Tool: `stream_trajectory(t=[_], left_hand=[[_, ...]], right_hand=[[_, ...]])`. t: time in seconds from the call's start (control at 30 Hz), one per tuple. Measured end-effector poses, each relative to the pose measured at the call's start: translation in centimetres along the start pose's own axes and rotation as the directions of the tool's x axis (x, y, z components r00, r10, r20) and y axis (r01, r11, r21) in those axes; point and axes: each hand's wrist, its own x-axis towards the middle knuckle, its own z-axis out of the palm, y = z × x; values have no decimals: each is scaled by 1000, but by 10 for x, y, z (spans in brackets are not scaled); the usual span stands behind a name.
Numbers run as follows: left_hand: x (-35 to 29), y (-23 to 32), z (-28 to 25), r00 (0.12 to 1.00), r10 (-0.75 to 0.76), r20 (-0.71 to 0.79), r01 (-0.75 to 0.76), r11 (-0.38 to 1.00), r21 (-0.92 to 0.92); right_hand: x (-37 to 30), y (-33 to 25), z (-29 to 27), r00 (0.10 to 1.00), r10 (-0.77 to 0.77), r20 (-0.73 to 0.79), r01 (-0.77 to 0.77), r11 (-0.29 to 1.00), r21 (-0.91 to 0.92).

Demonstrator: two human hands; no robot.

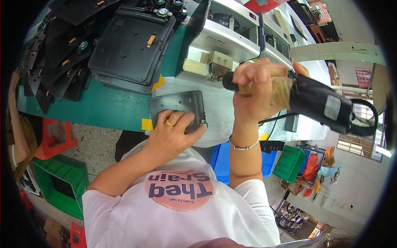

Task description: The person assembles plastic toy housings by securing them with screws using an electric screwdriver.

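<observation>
My right hand (257,93), raised over the right side of the bench, is wrapped around a black electric screwdriver (312,101) with tan tape around its grip. The tool lies almost level, with a cord loop at its right end. At the bench's near edge, my left hand (167,136) bends its fingers onto a dark plastic panel (182,100). The thumb presses by the panel's right edge, beside a small round green part (204,122). What lies under the fingers is hidden.
A stack of black panels (128,51) stands beyond my left hand, with more panels (62,58) fanned out farther left. A metal machine (225,41) sits behind the screwdriver. Green crates (62,186) and a red stool (53,138) stand on the floor. Another person's arm (15,115) shows at far left.
</observation>
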Motion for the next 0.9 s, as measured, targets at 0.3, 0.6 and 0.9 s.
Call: stream_trajectory(t=[0.3, 0.6, 0.9], left_hand=[[2, 1, -2, 1000, -7, 0, 7, 1000, 3], [3, 1, -2, 1000, -14, -2, 14, 1000, -4], [1, 2, -1, 999, -49, -8, 48, 997, -67]], right_hand=[[3, 1, 4, 998, -62, -29, 62, 998, 7], [3, 11, 1, 999, -18, -39, 19, 1000, 25], [21, 12, 4, 978, 164, 131, -171, 985, 39]])
